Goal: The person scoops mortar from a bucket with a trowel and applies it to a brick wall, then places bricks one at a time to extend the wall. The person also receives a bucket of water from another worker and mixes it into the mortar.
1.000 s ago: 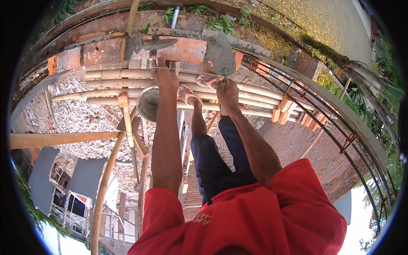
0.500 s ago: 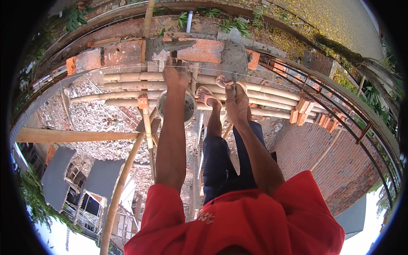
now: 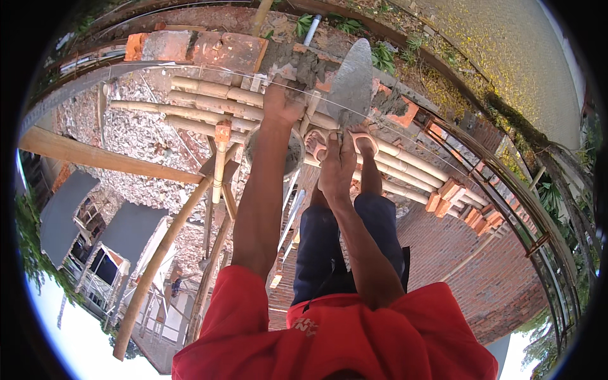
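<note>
My right hand (image 3: 339,158) is closed round the handle of a trowel (image 3: 352,76), whose broad grey blade points away over the brick wall. My left hand (image 3: 283,104) reaches to the wall's near side, close to a patch of wet grey mortar (image 3: 307,68); its fingers are partly hidden and blend into the mortar. Left of it, red bricks (image 3: 221,50) sit along the wall top. A thin string (image 3: 209,68) runs along the wall and passes by my left hand and the blade. Under my left forearm stands a bucket (image 3: 296,155), partly covered by the arm.
My sandalled feet (image 3: 315,144) stand on bamboo poles (image 3: 215,92) lashed as scaffolding, with ground far below. Loose bricks (image 3: 446,195) rest on the poles at right. A wooden beam (image 3: 114,155) crosses at left. Metal rails (image 3: 538,244) curve along the right side.
The trowel has moved farther out over the wall, and its blade shows less mortar. Grey mortar now covers brick near my left hand. The whole view has turned slightly.
</note>
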{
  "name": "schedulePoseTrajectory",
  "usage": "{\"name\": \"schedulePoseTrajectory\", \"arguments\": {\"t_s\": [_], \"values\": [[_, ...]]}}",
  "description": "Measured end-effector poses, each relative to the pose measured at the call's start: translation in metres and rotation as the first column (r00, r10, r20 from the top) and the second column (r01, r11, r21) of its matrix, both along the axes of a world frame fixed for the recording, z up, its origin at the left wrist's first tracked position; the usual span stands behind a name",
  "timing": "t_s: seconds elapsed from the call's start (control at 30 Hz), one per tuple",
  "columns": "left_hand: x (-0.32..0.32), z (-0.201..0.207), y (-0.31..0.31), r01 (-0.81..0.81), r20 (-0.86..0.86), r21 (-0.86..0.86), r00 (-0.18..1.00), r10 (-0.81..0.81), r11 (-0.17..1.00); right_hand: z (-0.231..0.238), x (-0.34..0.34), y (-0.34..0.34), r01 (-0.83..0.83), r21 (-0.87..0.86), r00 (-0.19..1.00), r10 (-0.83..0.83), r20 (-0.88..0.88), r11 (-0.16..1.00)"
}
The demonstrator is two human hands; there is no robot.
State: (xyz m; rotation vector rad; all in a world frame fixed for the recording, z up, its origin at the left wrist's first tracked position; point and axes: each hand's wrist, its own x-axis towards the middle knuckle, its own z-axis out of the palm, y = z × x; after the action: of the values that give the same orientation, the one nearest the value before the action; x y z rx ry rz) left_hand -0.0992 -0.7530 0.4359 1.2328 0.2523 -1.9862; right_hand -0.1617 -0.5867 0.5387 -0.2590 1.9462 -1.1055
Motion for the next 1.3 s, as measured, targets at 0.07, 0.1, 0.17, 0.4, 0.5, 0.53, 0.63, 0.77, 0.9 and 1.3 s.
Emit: {"name": "schedulePoseTrajectory", "arguments": {"t_s": [0.07,0.1,0.17,0.4,0.5,0.53,0.63,0.77,0.9,1.3], "values": [[-0.004,0.012,0.003,-0.068,0.075,0.051,0.995,0.064,0.996,0.004,-0.012,0.005,0.118,-0.097,0.940,-0.080,0.332,0.988],[-0.004,0.017,0.007,-0.060,0.083,0.044,0.995,0.056,0.997,0.004,-0.019,0.005,0.141,-0.128,0.877,-0.063,0.477,0.982],[-0.002,0.020,0.010,-0.084,0.054,0.025,0.995,0.083,0.996,-0.003,-0.024,-0.002,0.174,-0.124,0.773,-0.058,0.632,0.977],[0.036,-0.026,0.010,0.025,-0.528,-0.197,0.839,-0.128,0.980,-0.032,-0.017,-0.027,0.058,-0.073,0.699,0.012,0.715,0.996],[0.042,-0.038,0.008,0.028,-0.436,-0.200,0.893,-0.114,0.979,-0.032,-0.015,-0.025,0.064,-0.124,0.715,0.041,0.698,0.990],[0.043,-0.038,0.008,0.069,-0.264,-0.148,0.959,-0.107,0.987,-0.033,-0.013,-0.026,0.094,-0.133,0.711,0.027,0.702,0.987],[0.043,-0.035,0.005,-0.075,-0.541,-0.131,0.841,-0.008,0.988,-0.038,-0.010,-0.030,0.128,-0.135,0.677,0.013,0.736,0.982],[0.045,-0.028,-0.004,-0.059,-0.471,-0.015,0.881,0.045,0.998,-0.043,-0.006,-0.035,0.043,-0.115,0.726,0.048,0.686,0.992],[0.038,-0.014,-0.009,-0.010,-0.182,0.061,0.983,0.021,0.998,-0.039,-0.006,-0.035,0.045,-0.163,0.696,0.086,0.713,0.986],[0.042,-0.008,-0.013,-0.012,-0.139,0.107,0.990,0.027,0.994,-0.045,-0.004,-0.039,0.026,-0.075,0.735,0.032,0.677,0.997]]}}
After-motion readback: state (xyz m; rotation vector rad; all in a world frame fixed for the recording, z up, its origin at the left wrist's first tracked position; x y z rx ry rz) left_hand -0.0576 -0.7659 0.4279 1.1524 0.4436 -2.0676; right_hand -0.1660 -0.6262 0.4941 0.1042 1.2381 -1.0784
